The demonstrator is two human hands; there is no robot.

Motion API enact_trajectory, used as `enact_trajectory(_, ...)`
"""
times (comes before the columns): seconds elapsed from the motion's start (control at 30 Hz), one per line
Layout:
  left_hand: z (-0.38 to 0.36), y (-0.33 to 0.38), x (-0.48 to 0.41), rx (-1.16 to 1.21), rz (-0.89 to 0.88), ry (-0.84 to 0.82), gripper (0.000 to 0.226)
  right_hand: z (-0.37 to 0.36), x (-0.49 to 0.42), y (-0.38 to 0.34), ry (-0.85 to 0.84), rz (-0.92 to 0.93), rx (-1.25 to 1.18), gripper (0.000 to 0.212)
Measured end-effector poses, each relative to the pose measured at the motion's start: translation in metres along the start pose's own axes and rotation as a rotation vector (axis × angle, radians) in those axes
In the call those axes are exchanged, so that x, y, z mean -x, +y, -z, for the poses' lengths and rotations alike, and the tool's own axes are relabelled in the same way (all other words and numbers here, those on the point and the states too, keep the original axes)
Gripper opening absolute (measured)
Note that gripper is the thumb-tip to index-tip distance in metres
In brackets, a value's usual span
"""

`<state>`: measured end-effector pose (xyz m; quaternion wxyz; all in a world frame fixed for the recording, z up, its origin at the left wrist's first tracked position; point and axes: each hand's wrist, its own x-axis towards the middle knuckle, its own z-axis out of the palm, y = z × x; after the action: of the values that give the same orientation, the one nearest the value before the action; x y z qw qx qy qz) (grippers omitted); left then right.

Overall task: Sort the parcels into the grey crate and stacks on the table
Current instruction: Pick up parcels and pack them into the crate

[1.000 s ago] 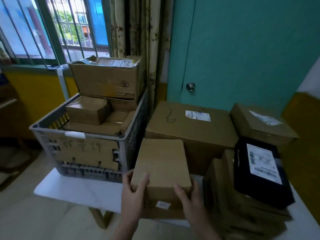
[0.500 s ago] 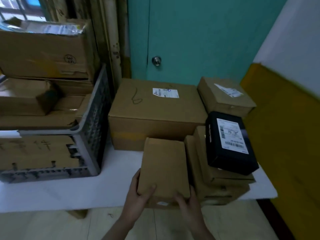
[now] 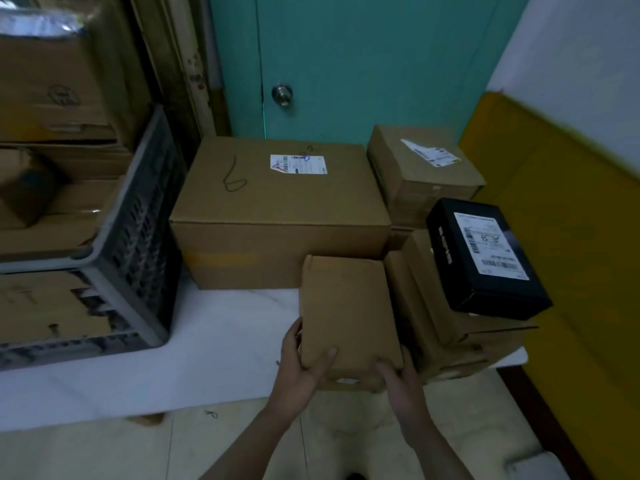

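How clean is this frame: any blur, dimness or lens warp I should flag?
Head view: dim overall; the grey crate and its boxes at the left edge are smeared by blur, as is the yellow wall panel at right; the small box in the centre is fairly sharp; the label on the big box shows bars but no readable text; straight lines bow towards the edges.

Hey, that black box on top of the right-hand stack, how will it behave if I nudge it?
The black box looks stiff: its edges are crisp and straight. It lies skewed on the brown stack, and its near corner seems to overhang, so a nudge would probably slide or tip it off.
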<state>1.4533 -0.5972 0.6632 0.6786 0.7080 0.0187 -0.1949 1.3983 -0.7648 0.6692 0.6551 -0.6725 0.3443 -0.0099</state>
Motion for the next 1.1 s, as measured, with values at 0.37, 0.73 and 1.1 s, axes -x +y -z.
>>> enact_trajectory(0.37,0.065,0.002,0.033,0.066,0.024,0.146,0.078,-0.032,0.023,-0.020,-0.320,0.131,0.168,0.057)
enact_trajectory(0.73,0.115,0.028,0.050,-0.122,-0.042,0.262,0.074,-0.092,0.045,-0.055,-0.093,0.317,0.238,0.029)
enact_trajectory(1.1,0.140,0.034,0.042,-0.063,0.064,0.336,0.051,-0.127,0.043,-0.054,-0.171,0.309,0.254,0.064)
